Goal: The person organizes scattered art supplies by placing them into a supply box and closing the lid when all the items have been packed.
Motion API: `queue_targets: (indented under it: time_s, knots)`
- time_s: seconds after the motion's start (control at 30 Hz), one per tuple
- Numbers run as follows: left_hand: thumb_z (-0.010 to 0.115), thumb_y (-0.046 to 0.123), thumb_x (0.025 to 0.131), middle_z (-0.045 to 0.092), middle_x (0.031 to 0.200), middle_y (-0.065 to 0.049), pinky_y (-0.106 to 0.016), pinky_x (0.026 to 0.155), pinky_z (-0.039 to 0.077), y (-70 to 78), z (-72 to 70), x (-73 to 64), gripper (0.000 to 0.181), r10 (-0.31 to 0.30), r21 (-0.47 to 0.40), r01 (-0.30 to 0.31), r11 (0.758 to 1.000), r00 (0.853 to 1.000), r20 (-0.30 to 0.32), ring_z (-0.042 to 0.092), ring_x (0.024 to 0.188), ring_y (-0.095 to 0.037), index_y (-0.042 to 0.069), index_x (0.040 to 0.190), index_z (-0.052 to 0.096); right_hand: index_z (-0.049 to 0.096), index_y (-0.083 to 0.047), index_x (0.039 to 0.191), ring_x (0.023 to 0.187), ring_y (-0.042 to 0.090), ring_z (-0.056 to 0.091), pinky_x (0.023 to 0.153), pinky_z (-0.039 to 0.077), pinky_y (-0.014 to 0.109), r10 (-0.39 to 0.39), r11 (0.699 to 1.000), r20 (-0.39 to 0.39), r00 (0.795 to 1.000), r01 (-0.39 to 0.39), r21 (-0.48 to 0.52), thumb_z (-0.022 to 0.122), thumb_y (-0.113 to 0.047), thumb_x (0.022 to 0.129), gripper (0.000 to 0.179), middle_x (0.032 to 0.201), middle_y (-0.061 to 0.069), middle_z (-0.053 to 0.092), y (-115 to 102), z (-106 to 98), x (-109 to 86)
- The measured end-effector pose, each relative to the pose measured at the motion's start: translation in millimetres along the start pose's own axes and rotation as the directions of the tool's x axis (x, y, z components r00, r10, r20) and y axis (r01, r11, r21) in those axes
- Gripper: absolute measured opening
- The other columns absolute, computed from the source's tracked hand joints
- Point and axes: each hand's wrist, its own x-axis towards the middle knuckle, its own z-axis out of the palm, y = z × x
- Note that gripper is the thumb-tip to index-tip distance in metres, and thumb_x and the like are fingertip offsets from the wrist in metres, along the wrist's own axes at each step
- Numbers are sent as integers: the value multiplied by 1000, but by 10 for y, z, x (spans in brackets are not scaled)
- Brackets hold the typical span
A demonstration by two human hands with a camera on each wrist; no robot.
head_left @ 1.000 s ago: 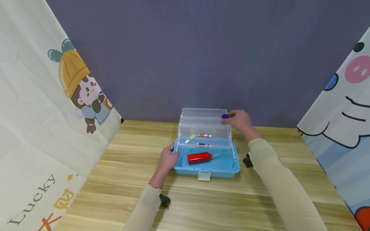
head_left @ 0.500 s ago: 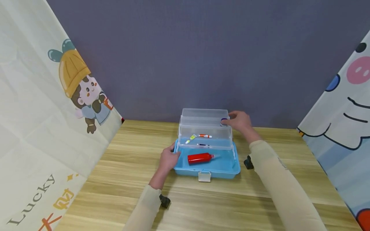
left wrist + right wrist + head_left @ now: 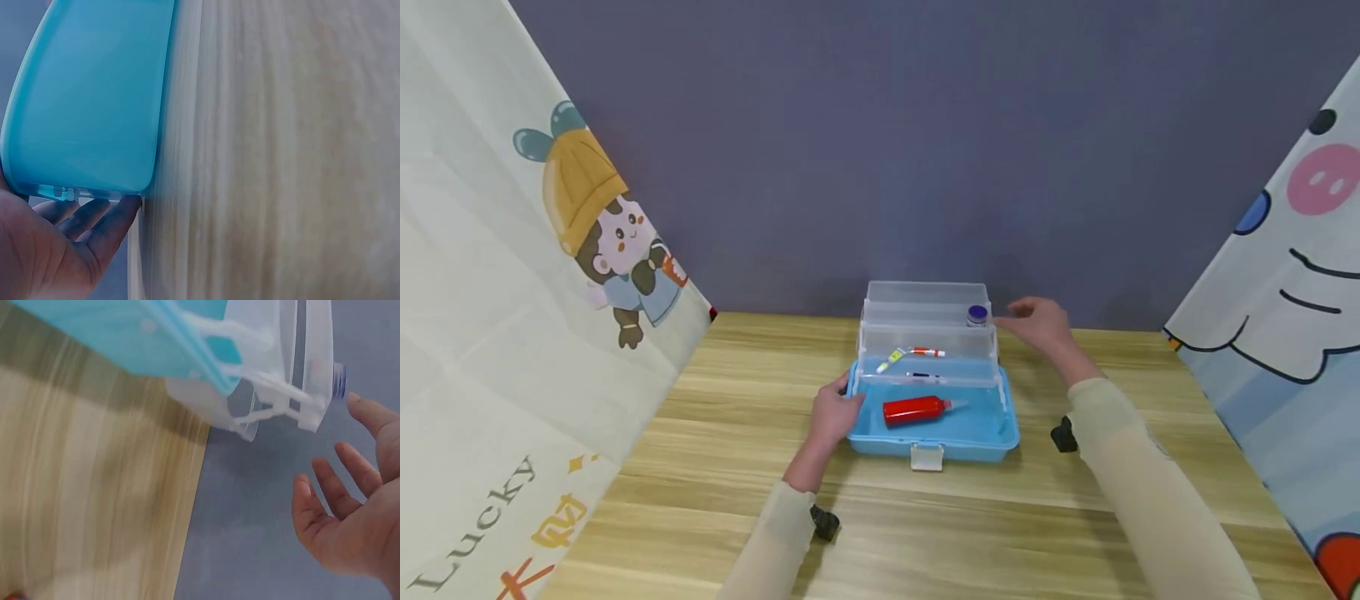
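A blue storage box [image 3: 970,452] stands with its clear fold-out trays [image 3: 898,313] raised at the back. My left hand [image 3: 835,412] holds the box by its left side, thumb over the rim and fingers along the outer wall. Upright in the upper tray's right end is a small jar with a purple cap [image 3: 977,312]. Just right of that tray, my right hand [image 3: 1041,323] is empty, its fingers loosely bent and apart from the jar cap [image 3: 339,381]. A red squeeze bottle [image 3: 913,410] with a clear nozzle lies on the box floor.
In the lower tray lie a yellow-labelled tube [image 3: 891,359], an orange-and-white tube [image 3: 928,352] and a dark slim item [image 3: 922,376]. A white latch [image 3: 927,457] hangs at the box's front. Behind the wooden table [image 3: 752,367] rises a dark grey wall [image 3: 880,150].
My right hand has set the purple-capped jar down in the upper tray, let go and drawn back to the right. The left hand stays at the box's side.
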Motion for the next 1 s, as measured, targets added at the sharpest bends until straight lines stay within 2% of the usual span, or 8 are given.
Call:
queue_targets:
  time_s: [0.1,0.3,0.53,0.7,0.87,1.0]
  knots:
    - [67,14,88,57,134,-16,-48,96,46,-13,-1,7,53,1,10,0,1000,1000,-7,53,120,-30,11,139,54,56,-1,130,116,39,50,93,46,52,-16,1000,-6,1000,16,-14,69,-46,87,63,129,21,55,104,-54,-40]
    - [67,16,88,56,135,-15,-49,97,45,-48,-5,-4,54,-5,16,5,1000,1000,-1,52,122,-30,13,140,53,60,0,125,114,39,51,90,47,50,15,1000,-13,1000,-15,-16,70,-45,87,60,125,23,56,357,-129,-173]
    - [67,17,88,55,136,-16,-49,98,44,-117,-1,-15,54,-19,11,19,1000,1000,1,51,123,-31,12,140,53,59,2,126,115,39,51,89,47,50,46,999,-14,999,-46,22,69,-52,84,69,127,24,55,699,-174,-362]
    - [66,16,89,55,136,-17,-50,99,43,-97,7,-5,54,-16,5,16,1000,1000,15,50,124,-32,10,141,52,60,1,126,114,38,52,89,47,49,54,998,-30,998,-54,-13,69,-57,82,74,126,24,56,872,-227,-488]
    - [66,15,89,54,137,-17,-50,99,43,-67,-9,34,54,-10,6,10,1000,1000,26,50,124,-32,10,141,51,60,2,126,113,39,53,88,48,49,57,998,-46,997,-59,-28,70,-46,86,64,126,24,57,1025,-227,-634]
    - [66,15,89,54,137,-16,-49,100,42,-46,-18,30,54,0,-1,1,1000,1000,24,49,125,-31,9,141,52,60,2,125,112,39,54,89,48,50,63,997,-46,997,-65,-49,70,-46,87,62,125,24,58,1116,-244,-753]
